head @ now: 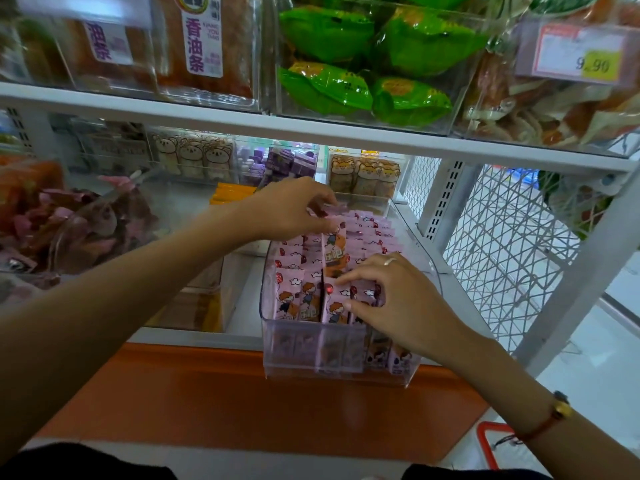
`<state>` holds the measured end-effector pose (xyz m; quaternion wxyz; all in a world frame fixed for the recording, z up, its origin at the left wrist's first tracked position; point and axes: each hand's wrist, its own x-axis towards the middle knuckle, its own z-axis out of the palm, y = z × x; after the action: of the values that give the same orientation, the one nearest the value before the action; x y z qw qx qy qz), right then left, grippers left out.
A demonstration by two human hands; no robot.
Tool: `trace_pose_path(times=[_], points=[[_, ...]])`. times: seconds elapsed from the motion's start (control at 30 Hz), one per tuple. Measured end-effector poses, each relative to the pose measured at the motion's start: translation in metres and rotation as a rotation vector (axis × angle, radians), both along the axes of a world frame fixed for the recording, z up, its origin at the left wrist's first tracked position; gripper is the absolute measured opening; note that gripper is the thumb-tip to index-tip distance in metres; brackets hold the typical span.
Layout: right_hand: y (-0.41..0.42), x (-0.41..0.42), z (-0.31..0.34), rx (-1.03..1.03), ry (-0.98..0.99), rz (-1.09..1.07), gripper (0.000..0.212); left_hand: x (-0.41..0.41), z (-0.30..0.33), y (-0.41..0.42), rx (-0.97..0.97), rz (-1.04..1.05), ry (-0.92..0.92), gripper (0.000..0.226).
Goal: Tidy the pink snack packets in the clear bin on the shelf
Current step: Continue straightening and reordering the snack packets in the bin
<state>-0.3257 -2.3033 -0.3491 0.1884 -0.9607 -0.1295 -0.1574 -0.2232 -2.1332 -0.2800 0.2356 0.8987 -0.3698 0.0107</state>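
A clear bin stands at the front edge of the lower shelf, pulled partly out over the orange ledge. Several pink snack packets with cartoon figures stand in rows inside it. My left hand reaches over the back rows and pinches one pink packet, lifted above the others. My right hand, wearing a ring, rests on the front right packets with fingertips pressing their tops.
A bin of dark pink packets sits to the left. Bear-print snacks and purple packets line the back. Green bags fill a bin on the upper shelf. White wire mesh closes the right side. A red basket handle shows below.
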Motion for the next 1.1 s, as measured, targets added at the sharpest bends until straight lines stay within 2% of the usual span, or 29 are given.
trace_pose_path(times=[0.17, 0.3, 0.43, 0.57, 0.63, 0.73, 0.87, 1.1], points=[[0.000, -0.001, 0.000, -0.014, -0.005, -0.010, 0.021, 0.000, -0.003, -0.007, 0.062, -0.026, -0.026, 0.037], [-0.001, -0.001, 0.002, -0.059, -0.062, -0.038, 0.028, 0.002, -0.030, -0.019, 0.206, -0.069, -0.075, 0.036], [-0.003, -0.002, 0.006, -0.060, -0.125, -0.071, 0.025, 0.005, -0.040, -0.015, 0.186, -0.082, -0.036, 0.033], [-0.005, -0.005, 0.004, -0.143, -0.087, -0.046, 0.027, 0.001, -0.036, -0.013, 0.341, -0.116, -0.079, 0.028], [-0.005, -0.006, 0.002, -0.221, -0.050, -0.030, 0.032, -0.005, -0.032, -0.011, 0.288, -0.075, -0.100, 0.032], [-0.005, -0.007, 0.001, -0.247, -0.058, -0.026, 0.032, -0.018, -0.035, -0.002, 0.176, -0.031, -0.242, 0.035], [-0.004, -0.007, 0.002, -0.229, -0.075, -0.040, 0.032, -0.033, -0.050, 0.003, 0.346, -0.078, -0.377, 0.045], [0.001, -0.006, 0.002, -0.208, -0.108, -0.065, 0.030, -0.040, -0.056, 0.009, 0.094, -0.070, -0.298, 0.029]])
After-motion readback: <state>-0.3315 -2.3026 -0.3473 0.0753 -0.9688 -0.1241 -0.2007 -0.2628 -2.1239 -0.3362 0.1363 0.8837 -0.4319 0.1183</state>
